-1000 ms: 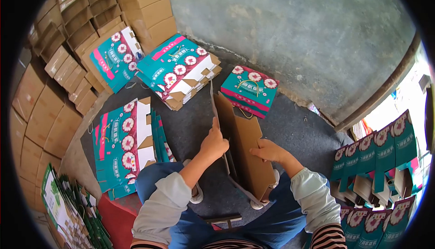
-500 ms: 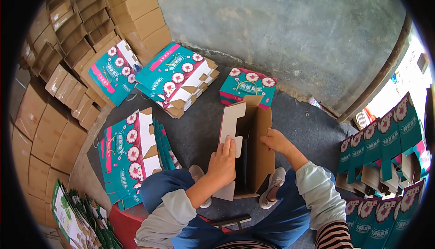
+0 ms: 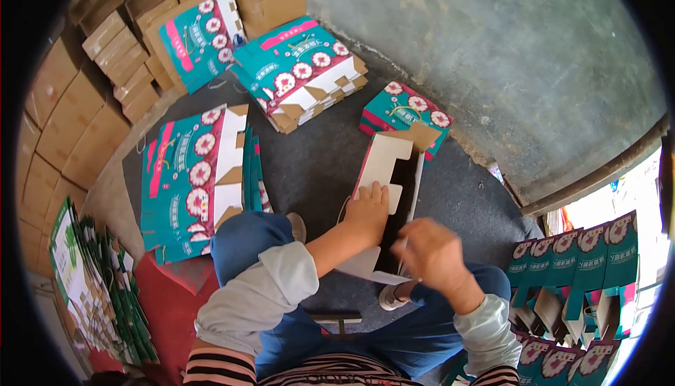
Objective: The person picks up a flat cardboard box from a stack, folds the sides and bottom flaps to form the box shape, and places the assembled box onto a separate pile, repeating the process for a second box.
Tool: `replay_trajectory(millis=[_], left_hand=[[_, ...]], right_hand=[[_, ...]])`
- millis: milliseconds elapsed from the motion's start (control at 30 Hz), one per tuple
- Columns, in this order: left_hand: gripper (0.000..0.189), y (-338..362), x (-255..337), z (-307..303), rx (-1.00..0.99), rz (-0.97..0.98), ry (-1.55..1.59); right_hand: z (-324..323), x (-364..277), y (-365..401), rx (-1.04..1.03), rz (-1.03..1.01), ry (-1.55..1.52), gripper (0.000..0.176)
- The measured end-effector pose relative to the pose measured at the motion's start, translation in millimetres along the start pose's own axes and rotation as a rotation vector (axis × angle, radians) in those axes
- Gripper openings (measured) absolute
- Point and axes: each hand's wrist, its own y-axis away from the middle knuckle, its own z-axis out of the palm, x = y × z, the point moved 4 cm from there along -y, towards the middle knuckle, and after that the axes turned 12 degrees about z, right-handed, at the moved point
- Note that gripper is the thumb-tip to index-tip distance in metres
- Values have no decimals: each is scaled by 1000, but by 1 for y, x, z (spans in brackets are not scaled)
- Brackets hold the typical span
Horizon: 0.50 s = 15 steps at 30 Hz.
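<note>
A cardboard carton (image 3: pixel 383 164) stands with its top open between my legs, its white flaps folded out and the inside dark. My left hand (image 3: pixel 369 214) lies on the white flap along the carton's left side, fingers stretched out. Over the carton's near right corner, my right hand (image 3: pixel 430 256) is smeared by motion, so its fingers cannot be made out. A teal and pink box (image 3: pixel 404 112) with flower pictures sits just beyond the carton's far end.
Flattened teal cartons lie in a near-left stack (image 3: pixel 186 175) and a farther stack (image 3: pixel 299 66). Brown boxes (image 3: pixel 67 115) line the left wall. Folded green cartons (image 3: pixel 105 287) stand lower left. Teal boxes (image 3: pixel 576 259) stand in rows at right. A grey wall (image 3: pixel 478 55) rises behind.
My right hand has left the carton's right flap and moved nearer to me. That brown flap no longer stands up on the right side. My left hand stays on the white flap. The view has shifted.
</note>
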Motion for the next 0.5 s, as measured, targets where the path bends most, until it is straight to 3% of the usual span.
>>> replay_trajectory(millis=[67, 100, 233, 333, 500], left_hand=[[88, -2, -2, 7, 56, 16, 22], [86, 0, 0, 7, 61, 41, -40], [86, -2, -3, 10, 104, 34, -55], [85, -3, -2, 9, 93, 17, -70], [85, 0, 0, 8, 62, 26, -111]], right_hand=[[16, -22, 17, -123, -231, 15, 24], [12, -25, 19, -189, -200, 23, 27], [2, -44, 27, -137, -442, 251, 29], [5, -39, 27, -350, -366, 370, 30], [4, -38, 41, -485, -373, 171, 23]])
